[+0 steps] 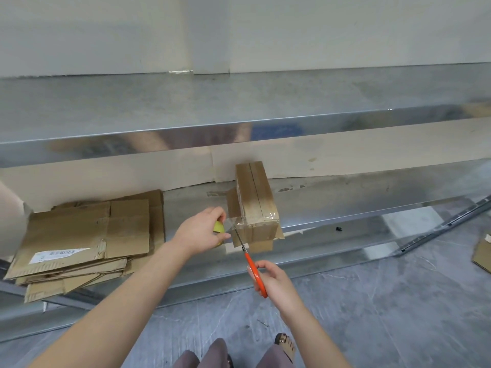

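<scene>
A small cardboard box (256,197) lies on the lower metal shelf (332,205), its top seam covered with clear tape. My left hand (203,231) grips a yellow-cored tape roll (219,227) just left of the box. A strip of clear tape (233,223) stretches from the roll to the box's near end. My right hand (271,278) holds orange-handled scissors (252,264). Their blades point up at the stretched tape beside the box's front left corner.
A stack of flattened cardboard boxes (87,240) lies on the same shelf at the left. An upper metal shelf (239,102) juts out above. A small black object (338,229) sits near the shelf's front edge. Another piece of cardboard (482,252) lies on the grey floor at far right.
</scene>
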The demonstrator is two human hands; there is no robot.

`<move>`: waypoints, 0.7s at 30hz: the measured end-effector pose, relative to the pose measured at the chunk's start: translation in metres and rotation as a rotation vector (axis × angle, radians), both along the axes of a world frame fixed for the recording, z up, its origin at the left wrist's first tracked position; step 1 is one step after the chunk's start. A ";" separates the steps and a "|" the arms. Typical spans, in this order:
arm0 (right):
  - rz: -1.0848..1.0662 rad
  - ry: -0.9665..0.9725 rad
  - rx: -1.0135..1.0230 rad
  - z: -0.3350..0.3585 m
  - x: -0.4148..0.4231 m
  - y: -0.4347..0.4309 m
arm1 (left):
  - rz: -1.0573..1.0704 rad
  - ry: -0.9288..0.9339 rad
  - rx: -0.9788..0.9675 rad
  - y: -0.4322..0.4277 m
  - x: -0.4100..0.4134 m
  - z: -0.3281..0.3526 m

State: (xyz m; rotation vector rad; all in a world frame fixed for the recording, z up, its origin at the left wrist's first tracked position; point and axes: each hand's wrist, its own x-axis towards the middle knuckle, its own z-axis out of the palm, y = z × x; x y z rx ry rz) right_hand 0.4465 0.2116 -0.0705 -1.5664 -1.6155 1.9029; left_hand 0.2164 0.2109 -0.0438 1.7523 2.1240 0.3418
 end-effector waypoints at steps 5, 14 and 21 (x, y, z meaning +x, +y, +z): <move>0.011 -0.042 0.073 -0.008 0.003 0.004 | 0.013 0.000 0.008 0.000 0.003 0.000; 0.180 -0.450 0.634 -0.027 0.048 0.020 | 0.077 -0.001 -0.005 -0.001 0.000 -0.001; 0.051 -0.634 0.860 -0.034 0.121 0.084 | 0.109 0.026 -0.006 -0.006 -0.003 -0.010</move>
